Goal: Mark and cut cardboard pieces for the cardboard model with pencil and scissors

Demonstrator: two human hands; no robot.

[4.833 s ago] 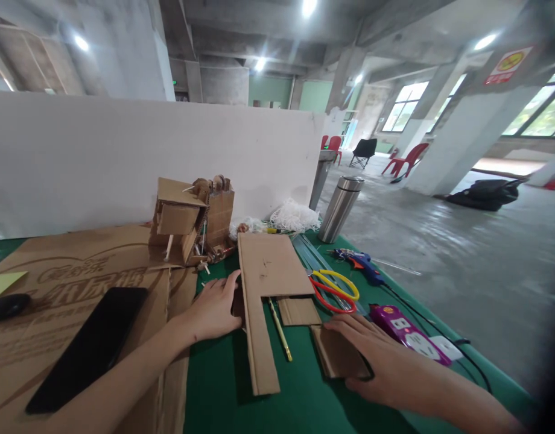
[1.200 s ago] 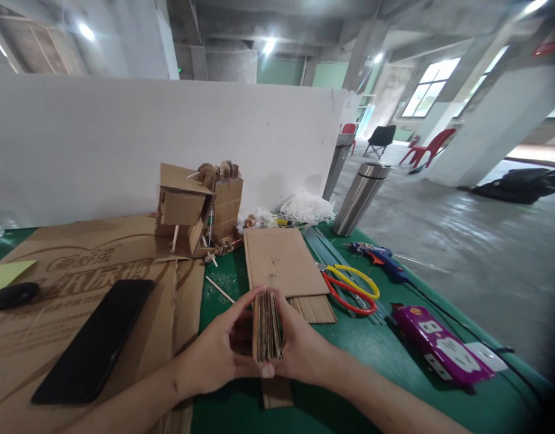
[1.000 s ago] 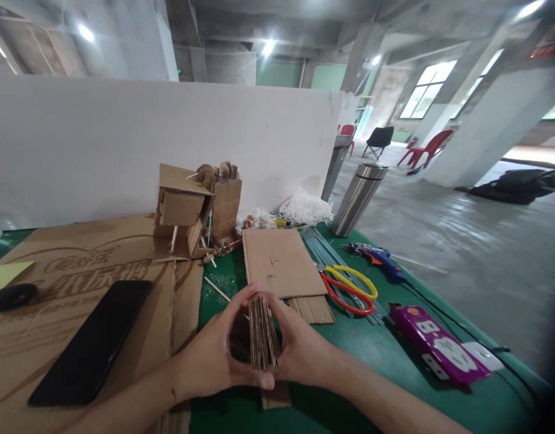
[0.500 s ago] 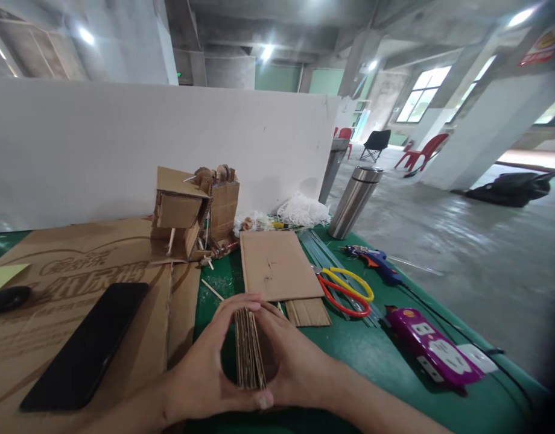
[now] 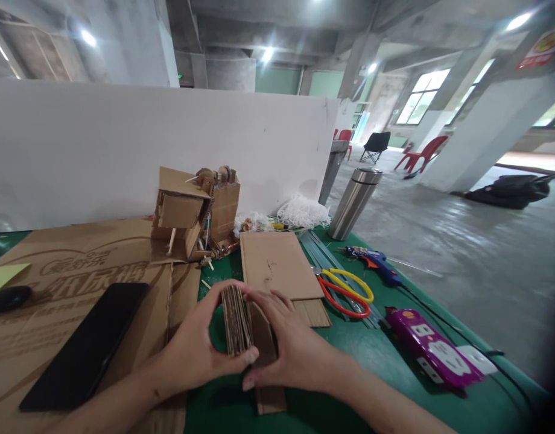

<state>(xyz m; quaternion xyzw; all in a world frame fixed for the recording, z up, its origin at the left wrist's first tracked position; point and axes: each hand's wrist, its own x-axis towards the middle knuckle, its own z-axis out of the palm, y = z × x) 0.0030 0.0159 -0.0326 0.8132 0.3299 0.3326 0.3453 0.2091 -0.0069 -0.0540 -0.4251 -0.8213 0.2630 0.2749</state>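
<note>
My left hand (image 5: 198, 337) is closed around a stack of cardboard strips (image 5: 236, 319), fingers over the far end and thumb at the near end. The strips' ridged cut edges face up. Close beside it, my right hand (image 5: 291, 343) curls round a loose cardboard piece (image 5: 265, 340), fingertips at its far end and thumb near its close end. Part of that piece is hidden by the fingers. Below the right thumb, the end of a cardboard piece (image 5: 271, 402) shows against the green table; I cannot tell whether it is separate.
Ahead lie a flat cardboard sheet (image 5: 277, 265), scissors (image 5: 350, 292) and clear glue sticks (image 5: 316, 253). To the right are a glue gun (image 5: 377, 262), a purple power strip (image 5: 434, 346) and a steel flask (image 5: 355, 202). A phone (image 5: 87, 343) and cardboard model (image 5: 182, 211) are leftward.
The stack has shifted up and left with my left hand and tilted. My hands have parted at the thumbs, and a cardboard piece now stands apart from the stack on the right.
</note>
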